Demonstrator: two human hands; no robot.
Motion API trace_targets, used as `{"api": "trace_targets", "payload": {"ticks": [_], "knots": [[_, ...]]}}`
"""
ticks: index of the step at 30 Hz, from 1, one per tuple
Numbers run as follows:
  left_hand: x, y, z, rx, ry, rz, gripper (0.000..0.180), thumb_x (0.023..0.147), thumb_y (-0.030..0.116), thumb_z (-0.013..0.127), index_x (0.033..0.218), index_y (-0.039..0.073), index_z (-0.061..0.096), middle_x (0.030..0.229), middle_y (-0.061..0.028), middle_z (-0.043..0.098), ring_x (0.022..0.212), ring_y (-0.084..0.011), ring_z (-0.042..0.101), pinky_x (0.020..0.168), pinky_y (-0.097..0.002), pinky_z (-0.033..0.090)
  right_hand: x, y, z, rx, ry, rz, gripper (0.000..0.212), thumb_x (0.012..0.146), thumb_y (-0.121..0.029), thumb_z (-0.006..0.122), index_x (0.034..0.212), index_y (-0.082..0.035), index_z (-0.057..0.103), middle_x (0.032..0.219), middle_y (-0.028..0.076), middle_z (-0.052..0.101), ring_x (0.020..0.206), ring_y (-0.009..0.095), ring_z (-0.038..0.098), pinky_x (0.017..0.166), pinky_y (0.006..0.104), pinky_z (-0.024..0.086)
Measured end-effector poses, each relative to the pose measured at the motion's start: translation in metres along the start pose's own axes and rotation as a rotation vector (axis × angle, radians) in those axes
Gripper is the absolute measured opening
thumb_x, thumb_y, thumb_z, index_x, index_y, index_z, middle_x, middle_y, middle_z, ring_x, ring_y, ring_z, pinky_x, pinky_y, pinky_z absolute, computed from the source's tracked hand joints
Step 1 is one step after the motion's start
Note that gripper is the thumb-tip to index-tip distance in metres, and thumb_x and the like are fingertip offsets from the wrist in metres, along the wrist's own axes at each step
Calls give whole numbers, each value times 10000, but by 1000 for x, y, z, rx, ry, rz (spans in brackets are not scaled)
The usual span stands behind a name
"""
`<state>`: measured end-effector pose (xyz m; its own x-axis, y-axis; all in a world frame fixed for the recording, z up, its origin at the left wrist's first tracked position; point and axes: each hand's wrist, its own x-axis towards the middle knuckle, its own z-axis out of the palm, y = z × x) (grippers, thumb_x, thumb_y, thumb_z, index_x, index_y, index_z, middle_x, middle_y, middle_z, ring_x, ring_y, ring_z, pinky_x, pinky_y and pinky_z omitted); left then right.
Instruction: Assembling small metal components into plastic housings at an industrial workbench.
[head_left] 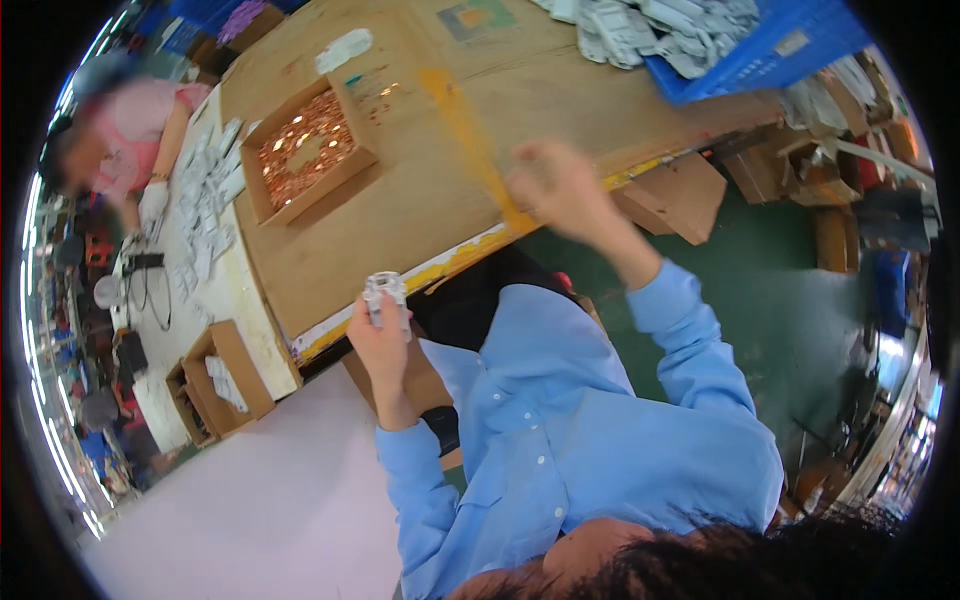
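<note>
My left hand [379, 348] is closed around a small white plastic part [386, 288], held up at the near edge of the wooden table [420, 190]. The part has an openwork, frame-like top; its lower portion is hidden by my fingers. Over the table's edge, farther right, is my right hand [562, 188], blurred by motion, so its fingers and anything in them cannot be made out. Beyond my left hand, a shallow cardboard box [335, 182] holds many small copper-coloured metal pieces [300, 125]. A few more lie loose beside it.
A blue crate [765, 65] with white plastic parts [650, 35] stands at the far right. At left, a person [140, 140] with a white glove sits by scattered white parts [205, 190]. Cardboard boxes [235, 375] stand near left; another carton [685, 200] sits below the table's right edge.
</note>
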<state>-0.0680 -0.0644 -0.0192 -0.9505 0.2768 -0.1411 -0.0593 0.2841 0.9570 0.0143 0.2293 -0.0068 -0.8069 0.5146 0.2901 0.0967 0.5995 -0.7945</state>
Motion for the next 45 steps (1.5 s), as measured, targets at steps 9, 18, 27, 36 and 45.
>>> {"api": "trace_targets", "payload": {"ticks": [9,18,27,36,45], "knots": [[109,-17,-103,88,432,-38,214,862,210,559,932,16,615,695,-60,633,545,-122,584,451,-255,419,125,181,-78,-859,519,-174,389,853,-290,643,1137,-28,597,1128,173,600,1058,358,543,916,447,420],[214,-11,-197,62,441,-332,247,785,188,573,995,59,565,851,-90,639,645,-145,578,489,-254,424,119,197,-71,-939,515,-101,265,897,-257,612,1123,-123,647,1195,48,582,1140,288,506,927,421,418],[288,-34,-240,-69,738,83,637,778,61,705,1319,-64,393,1095,-169,520,870,-218,643,634,-297,566,120,188,-67,-817,501,-188,263,924,-230,589,1135,-78,628,1153,119,592,1076,323,532,919,419,421],[293,-58,-243,764,744,22,1096,719,602,690,1419,-107,236,1433,-368,268,1365,-473,230,1125,-497,210,120,183,-67,-768,489,-232,279,944,-221,587,1159,-47,616,1136,137,597,1043,312,549,848,389,468],[302,-49,-227,795,858,-529,1059,765,725,534,1425,-58,268,1442,-353,250,1359,-494,194,1119,-557,131,115,173,-64,-719,553,-242,272,935,-213,601,1153,-51,615,1142,140,593,1034,326,554,845,392,474]]}}
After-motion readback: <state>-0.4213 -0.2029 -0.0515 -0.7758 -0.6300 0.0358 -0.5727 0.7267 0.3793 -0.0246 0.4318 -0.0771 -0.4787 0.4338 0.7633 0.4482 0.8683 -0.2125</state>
